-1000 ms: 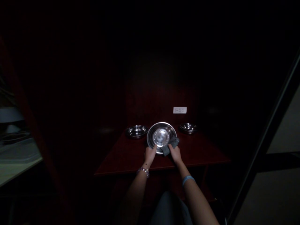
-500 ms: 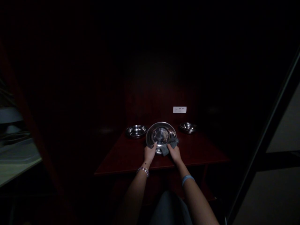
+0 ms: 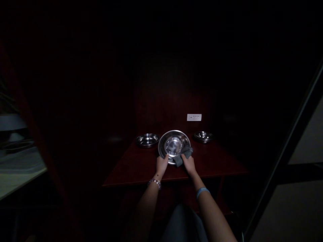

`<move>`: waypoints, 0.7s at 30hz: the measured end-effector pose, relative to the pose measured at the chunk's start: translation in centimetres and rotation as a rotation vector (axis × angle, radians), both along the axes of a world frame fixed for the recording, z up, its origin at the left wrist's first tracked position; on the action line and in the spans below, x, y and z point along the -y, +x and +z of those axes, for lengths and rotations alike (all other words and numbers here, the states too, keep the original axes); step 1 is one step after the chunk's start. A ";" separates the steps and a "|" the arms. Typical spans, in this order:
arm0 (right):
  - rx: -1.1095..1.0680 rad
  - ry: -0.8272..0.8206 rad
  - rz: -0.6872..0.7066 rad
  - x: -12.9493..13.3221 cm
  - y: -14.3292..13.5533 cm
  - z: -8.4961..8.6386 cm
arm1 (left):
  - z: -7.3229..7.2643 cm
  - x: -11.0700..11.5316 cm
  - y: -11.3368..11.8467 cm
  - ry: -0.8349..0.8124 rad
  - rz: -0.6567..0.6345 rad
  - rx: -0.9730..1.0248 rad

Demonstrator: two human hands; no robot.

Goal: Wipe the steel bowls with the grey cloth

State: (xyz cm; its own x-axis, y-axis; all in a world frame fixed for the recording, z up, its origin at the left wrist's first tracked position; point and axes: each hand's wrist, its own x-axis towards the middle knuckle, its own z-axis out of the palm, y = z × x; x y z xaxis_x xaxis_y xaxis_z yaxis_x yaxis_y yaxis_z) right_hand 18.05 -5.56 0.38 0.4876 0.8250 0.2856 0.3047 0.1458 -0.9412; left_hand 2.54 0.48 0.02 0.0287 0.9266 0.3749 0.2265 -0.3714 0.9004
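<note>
A shiny steel basin [image 3: 174, 145] is held tilted up above the dark red shelf, its inside facing me. My left hand [image 3: 162, 164] grips its lower left rim, thumb over the inner edge. At the lower right rim, my right hand [image 3: 188, 163] is closed on a grey cloth [image 3: 178, 160], which lies against the basin's rim. To the left stands another steel basin [image 3: 147, 140], and smaller steel bowls [image 3: 203, 136] are stacked on the right.
The dark red shelf [image 3: 128, 168] has its front edge below the hands. A white socket panel [image 3: 194, 117] is on the back wall. At the far left is a pale surface [image 3: 22, 174] with things on it.
The view has shifted very slightly. The held basin is turned a little, so its inside looks brighter; both hands keep their hold.
</note>
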 end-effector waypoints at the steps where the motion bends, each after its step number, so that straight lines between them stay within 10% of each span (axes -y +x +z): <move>1: 0.003 -0.001 -0.002 0.0 0.0 0.0 | 0.0 0.0 0.0 -0.002 -0.001 0.000; 21: 0.021 0.022 0.005 0.2 0.0 0.0 | 0.1 0.0 0.1 0.007 -0.030 0.071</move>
State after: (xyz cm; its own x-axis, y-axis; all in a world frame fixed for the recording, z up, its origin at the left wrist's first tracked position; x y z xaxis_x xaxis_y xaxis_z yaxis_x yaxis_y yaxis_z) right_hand 18.02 -5.73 0.40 0.4773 0.8208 0.3138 0.3237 0.1677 -0.9312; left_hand 2.63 0.44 0.07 0.0298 0.9230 0.3836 0.1508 -0.3835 0.9112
